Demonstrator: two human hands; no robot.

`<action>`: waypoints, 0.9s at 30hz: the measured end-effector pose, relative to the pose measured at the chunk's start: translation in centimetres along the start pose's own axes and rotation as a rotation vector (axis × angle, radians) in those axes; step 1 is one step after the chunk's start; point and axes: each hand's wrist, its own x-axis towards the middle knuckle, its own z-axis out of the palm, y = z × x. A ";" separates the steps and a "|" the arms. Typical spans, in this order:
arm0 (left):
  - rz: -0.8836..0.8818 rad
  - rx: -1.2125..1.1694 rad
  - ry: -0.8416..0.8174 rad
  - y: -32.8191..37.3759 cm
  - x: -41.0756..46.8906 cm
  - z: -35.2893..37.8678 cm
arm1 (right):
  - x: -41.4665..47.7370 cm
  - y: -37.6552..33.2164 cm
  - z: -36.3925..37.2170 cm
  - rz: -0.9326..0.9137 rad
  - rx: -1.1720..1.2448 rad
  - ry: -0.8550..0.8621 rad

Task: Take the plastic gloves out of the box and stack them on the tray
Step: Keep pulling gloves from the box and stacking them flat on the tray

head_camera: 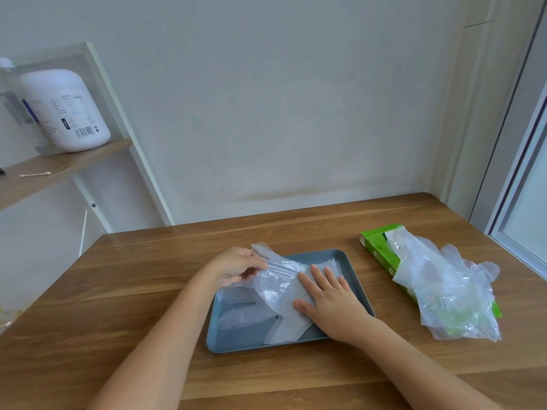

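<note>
Table (142,291) is bearing the tray (236,340); right hand (328,297), fingers spread, is pinning the glove (281,278), left hand (236,266) pinching it: best pulling gently flat.

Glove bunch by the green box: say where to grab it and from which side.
Pinch the finger ends of the glove bunch, fanned out right of the green box. Come from above with the right hand, the nearer one: the film lies limp and flat, so a top pinch probably lifts one.
</note>
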 end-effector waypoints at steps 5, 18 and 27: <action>-0.033 -0.210 -0.010 0.1 -0.8 -0.7 | -0.1 -0.1 -0.1 0.007 -0.006 -0.011; 0.136 -0.067 0.508 -0.3 -2.0 -3.7 | -0.2 -0.2 -0.2 0.020 -0.017 -0.028; 0.485 0.744 0.117 -1.8 -5.8 0.9 | -0.1 -0.3 -0.2 0.027 -0.015 -0.009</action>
